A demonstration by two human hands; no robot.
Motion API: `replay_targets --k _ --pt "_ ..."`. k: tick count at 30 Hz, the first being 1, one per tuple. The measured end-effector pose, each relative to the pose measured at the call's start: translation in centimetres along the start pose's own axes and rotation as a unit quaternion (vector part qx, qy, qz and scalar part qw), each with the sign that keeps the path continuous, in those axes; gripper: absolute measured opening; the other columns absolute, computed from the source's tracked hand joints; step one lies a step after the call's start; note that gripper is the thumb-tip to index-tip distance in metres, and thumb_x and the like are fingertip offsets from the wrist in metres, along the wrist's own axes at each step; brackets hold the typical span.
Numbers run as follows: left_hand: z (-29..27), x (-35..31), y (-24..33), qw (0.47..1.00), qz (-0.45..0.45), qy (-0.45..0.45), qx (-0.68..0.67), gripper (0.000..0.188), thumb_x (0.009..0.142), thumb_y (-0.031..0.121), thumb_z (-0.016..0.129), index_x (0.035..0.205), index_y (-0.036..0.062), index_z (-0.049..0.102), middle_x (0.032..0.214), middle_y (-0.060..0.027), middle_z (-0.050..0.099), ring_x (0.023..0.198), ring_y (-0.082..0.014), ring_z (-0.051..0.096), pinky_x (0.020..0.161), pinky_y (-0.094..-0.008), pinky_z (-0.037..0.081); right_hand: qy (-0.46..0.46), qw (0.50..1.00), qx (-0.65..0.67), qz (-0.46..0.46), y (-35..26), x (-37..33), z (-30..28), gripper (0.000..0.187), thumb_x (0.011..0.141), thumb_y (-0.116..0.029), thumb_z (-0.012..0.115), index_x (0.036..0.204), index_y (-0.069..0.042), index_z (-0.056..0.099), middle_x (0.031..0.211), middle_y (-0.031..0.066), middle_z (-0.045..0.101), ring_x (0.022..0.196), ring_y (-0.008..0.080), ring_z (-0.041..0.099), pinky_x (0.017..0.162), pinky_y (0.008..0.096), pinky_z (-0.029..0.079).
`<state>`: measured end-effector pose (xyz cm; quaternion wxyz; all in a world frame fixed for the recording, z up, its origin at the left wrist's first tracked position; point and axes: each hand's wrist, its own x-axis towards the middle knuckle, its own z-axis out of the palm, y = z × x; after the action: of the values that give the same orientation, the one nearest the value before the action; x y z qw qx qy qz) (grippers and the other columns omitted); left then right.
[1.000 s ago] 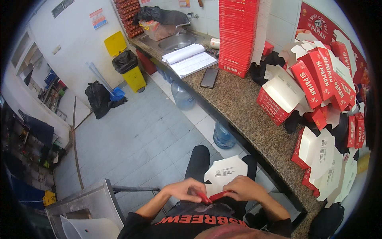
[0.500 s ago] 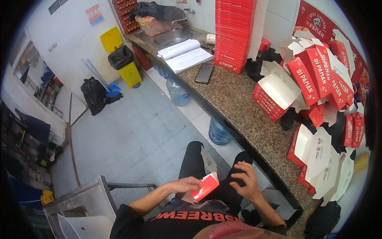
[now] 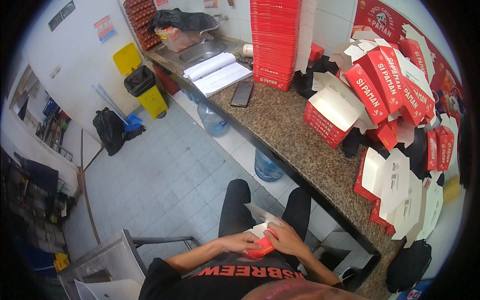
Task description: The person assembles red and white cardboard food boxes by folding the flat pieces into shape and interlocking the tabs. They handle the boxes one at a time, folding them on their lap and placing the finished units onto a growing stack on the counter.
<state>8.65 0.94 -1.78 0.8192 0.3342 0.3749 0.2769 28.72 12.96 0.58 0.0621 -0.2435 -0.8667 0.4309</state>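
Observation:
Over my lap is a small red cardboard box (image 3: 258, 251) with a white inside, partly folded, its pale lid flap sticking up on the far side. My left hand (image 3: 242, 242) grips its left end, thumb on the red wall. On the right end, my right hand (image 3: 288, 240) is closed with its fingers at the corner by the flap. The fingers partly hide the corners and the box's inside. To the right, on the granite counter (image 3: 287, 131), several open red boxes (image 3: 327, 121) sit nested together.
A tall stack of red boxes (image 3: 274, 45) stands on the counter, beside a heap of folded boxes (image 3: 392, 85). More open boxes (image 3: 372, 175) lie at the near right. Farther off are a phone (image 3: 242, 94), a notebook (image 3: 220, 76) and a sink (image 3: 202, 51). A water jug (image 3: 268, 165) stands below. A metal stand (image 3: 100, 257) is left.
My right hand was apart from the box with fingers spread; it has moved left and now grips the box's right end. The view has shifted slightly.

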Motion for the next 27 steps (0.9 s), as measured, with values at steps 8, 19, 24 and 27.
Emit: replay_targets --k 8,19,24,27 --pt "0.0 -0.1 -1.3 0.998 0.039 0.019 0.049 0.030 0.107 0.023 0.056 0.112 -0.0047 0.068 0.096 0.0008 0.068 0.083 -0.0043 0.059 0.076 -0.0236 0.050 -0.029 0.991 0.066 -0.109 1.4 0.7 0.1 0.024 0.100 -0.019 0.058 0.104 0.004 0.063 0.122 0.0209 0.056 0.114 0.0358 0.056 0.099 0.0420 0.045" --pt "0.1 -0.3 -1.1 0.992 0.045 0.038 0.114 0.037 0.107 0.031 0.056 0.111 -0.0029 0.069 0.088 0.0069 0.064 0.080 -0.0018 0.053 0.071 -0.0238 0.046 -0.139 0.979 0.029 -0.144 1.6 1.3 -0.9 0.026 0.101 -0.025 0.057 0.101 -0.002 0.070 0.133 0.0163 0.047 0.122 0.0331 0.050 0.102 0.0422 0.045" --pt "-1.6 -1.1 -1.8 0.971 0.142 0.132 0.142 0.040 0.106 0.035 0.057 0.111 -0.0030 0.070 0.101 -0.0033 0.070 0.096 -0.0126 0.061 0.086 -0.0306 0.049 -0.056 0.993 0.049 -0.094 1.8 1.4 -0.9 0.024 0.100 -0.024 0.059 0.093 -0.002 0.066 0.124 0.0162 0.053 0.113 0.0348 0.054 0.096 0.0426 0.046" --pt "-3.3 -1.9 -0.9 0.911 0.306 0.222 0.163 0.034 0.102 0.030 0.061 0.110 -0.0012 0.072 0.122 -0.0198 0.068 0.121 -0.0312 0.061 0.105 -0.0411 0.045 0.036 0.999 0.024 -0.031 2.3 1.8 -2.7 0.022 0.099 -0.025 0.061 0.095 -0.003 0.063 0.124 0.0219 0.053 0.106 0.0410 0.059 0.093 0.0461 0.049"
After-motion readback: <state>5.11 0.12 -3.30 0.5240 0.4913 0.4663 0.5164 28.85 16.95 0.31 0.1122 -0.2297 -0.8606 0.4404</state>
